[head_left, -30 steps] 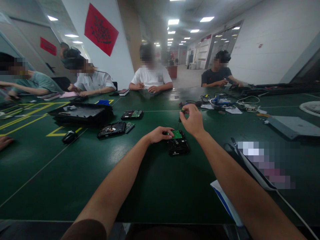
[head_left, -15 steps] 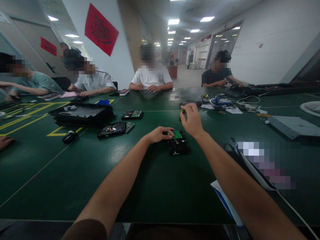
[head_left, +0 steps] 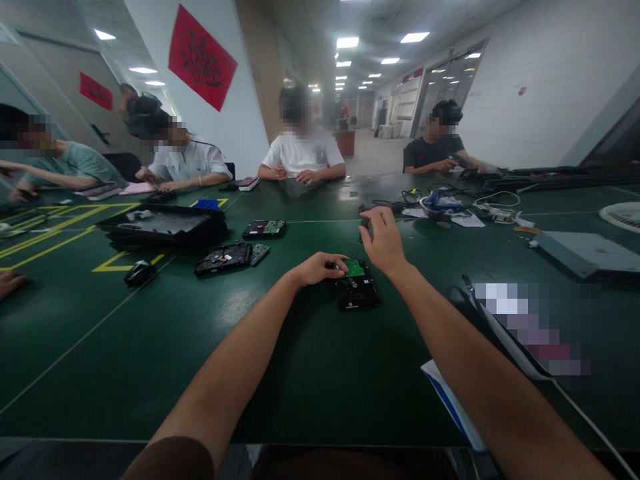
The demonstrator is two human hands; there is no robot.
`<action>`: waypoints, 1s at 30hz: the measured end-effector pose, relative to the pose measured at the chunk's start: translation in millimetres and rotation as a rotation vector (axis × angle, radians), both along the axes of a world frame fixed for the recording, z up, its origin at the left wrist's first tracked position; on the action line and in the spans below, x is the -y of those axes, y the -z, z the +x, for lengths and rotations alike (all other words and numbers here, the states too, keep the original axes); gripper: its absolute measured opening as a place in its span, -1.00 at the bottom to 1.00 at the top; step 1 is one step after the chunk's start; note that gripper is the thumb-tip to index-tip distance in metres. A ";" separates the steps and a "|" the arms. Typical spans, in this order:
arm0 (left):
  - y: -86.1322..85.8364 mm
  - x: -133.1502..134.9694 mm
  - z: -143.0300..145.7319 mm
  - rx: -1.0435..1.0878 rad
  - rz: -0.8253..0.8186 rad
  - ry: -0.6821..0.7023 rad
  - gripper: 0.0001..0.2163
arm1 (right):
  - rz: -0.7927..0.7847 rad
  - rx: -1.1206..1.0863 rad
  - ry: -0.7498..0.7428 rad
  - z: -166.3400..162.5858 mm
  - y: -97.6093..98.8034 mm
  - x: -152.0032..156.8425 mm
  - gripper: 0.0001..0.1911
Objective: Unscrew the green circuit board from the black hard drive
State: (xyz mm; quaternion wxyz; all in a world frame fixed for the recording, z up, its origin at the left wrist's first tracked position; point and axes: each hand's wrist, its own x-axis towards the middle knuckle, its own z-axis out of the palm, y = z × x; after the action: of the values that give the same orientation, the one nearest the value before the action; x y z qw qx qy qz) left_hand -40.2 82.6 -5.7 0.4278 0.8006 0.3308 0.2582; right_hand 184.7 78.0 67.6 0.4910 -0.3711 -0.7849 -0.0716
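A black hard drive point(head_left: 357, 292) lies on the green table point(head_left: 150, 347) in front of me, with a green circuit board point(head_left: 355, 269) on its far end. My left hand point(head_left: 318, 268) rests at the drive's left side, fingers curled onto the edge of the green board. My right hand point(head_left: 384, 240) is raised just above the drive, fingers pinched round the handle of a small screwdriver point(head_left: 364, 229) whose tip points down at the board.
Two more opened drives point(head_left: 223, 259) point(head_left: 265, 229) and a black tray point(head_left: 160, 227) lie to the left. Cables and small parts point(head_left: 445, 203) sit at the right, beside a grey case point(head_left: 585, 252). Several other people sit round the table's far side.
My right hand has shifted slightly on the screwdriver handle, staying above the drive. My left hand has not moved.
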 end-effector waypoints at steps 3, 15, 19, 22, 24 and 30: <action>-0.4 0.3 0.2 0.009 0.004 0.005 -0.78 | -0.004 -0.028 -0.013 0.3 -0.2 0.7 -0.75; -1.0 0.7 0.1 0.011 -0.012 -0.006 -0.81 | -0.023 -0.006 -0.016 0.0 1.5 -1.1 -0.66; 0.0 0.1 0.0 0.018 -0.015 0.005 -0.82 | -0.023 -0.025 -0.022 1.1 0.1 0.1 -0.71; 0.4 0.1 0.1 0.033 -0.026 0.006 -0.82 | 0.001 0.022 -0.001 1.4 -0.3 0.8 -0.70; -0.1 0.8 0.2 0.030 -0.032 0.001 -0.82 | 0.017 0.042 0.029 1.0 0.2 0.4 -0.68; -4.8 4.1 1.2 0.009 -0.017 -0.006 -0.82 | -0.018 0.004 -0.005 -0.4 0.3 0.8 -0.69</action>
State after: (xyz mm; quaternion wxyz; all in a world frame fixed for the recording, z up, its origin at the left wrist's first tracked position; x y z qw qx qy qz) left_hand -39.0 78.4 -0.9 0.4355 0.7947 0.3334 0.2602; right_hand 184.3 77.2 67.3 0.4862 -0.3733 -0.7875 -0.0641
